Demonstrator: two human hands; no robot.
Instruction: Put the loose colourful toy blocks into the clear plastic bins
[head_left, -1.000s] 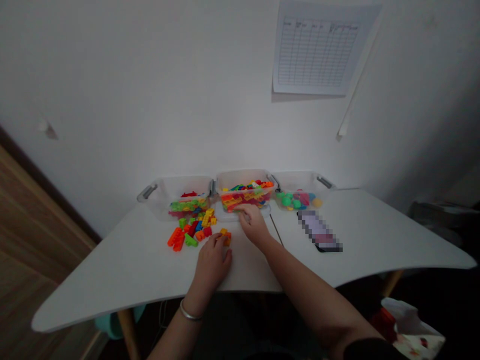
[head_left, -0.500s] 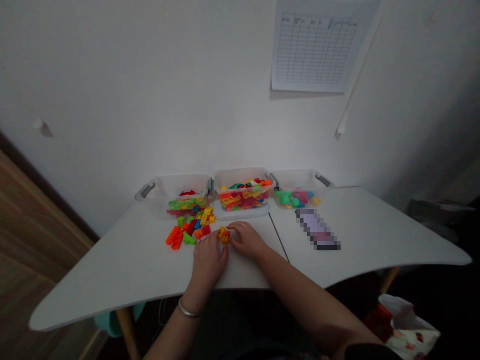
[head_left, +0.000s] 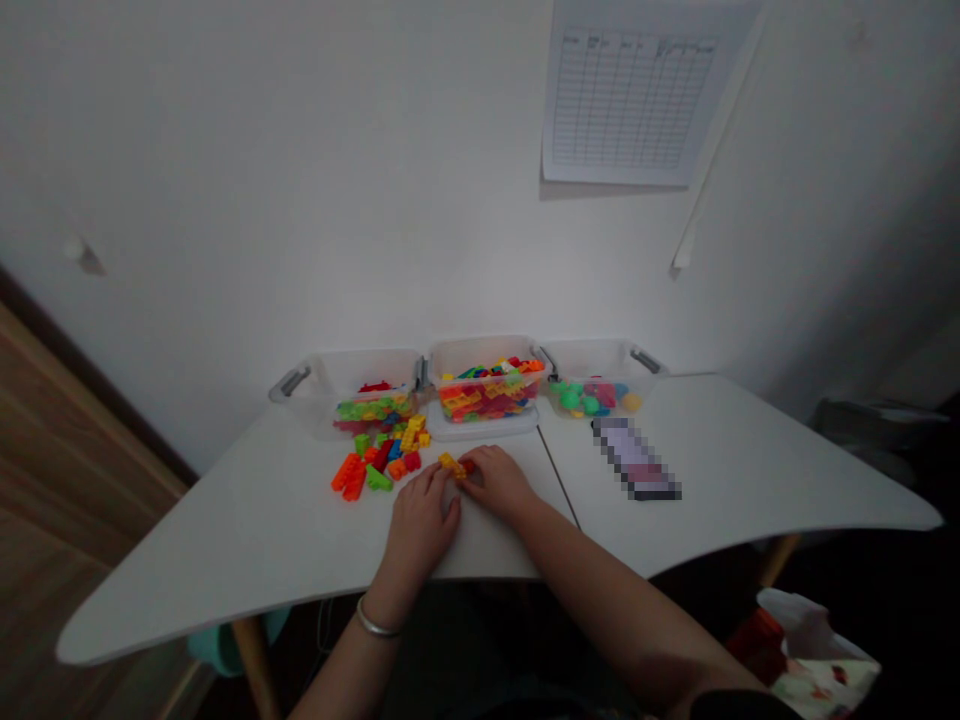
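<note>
Both my hands meet over a small yellow building brick [head_left: 452, 465] near the middle of the white table. My left hand [head_left: 421, 520] has its fingertips against the brick's near left side, closed on it. On the other side, my right hand [head_left: 501, 482] is closed around the brick's right end, where a small red-orange piece [head_left: 469, 467] shows at the fingertips. Whether that piece is joined to the yellow one, I cannot tell. Just left of my hands lie loose bricks: an orange brick [head_left: 349, 476], a light green brick [head_left: 379, 479] and several others.
Along the wall stand three clear bins: a left bin [head_left: 300, 412] and a middle bin [head_left: 480, 357] with bricks, and a right bin [head_left: 592, 355] with rounder pieces. A white lid [head_left: 491, 430] lies before the middle one. A blurred phone [head_left: 636, 462] rests at the right.
The yellow brick has turned between my fingers, and a red-orange piece now shows at my right fingertips. My left hand has shifted slightly; the loose bricks and bins stay put.
</note>
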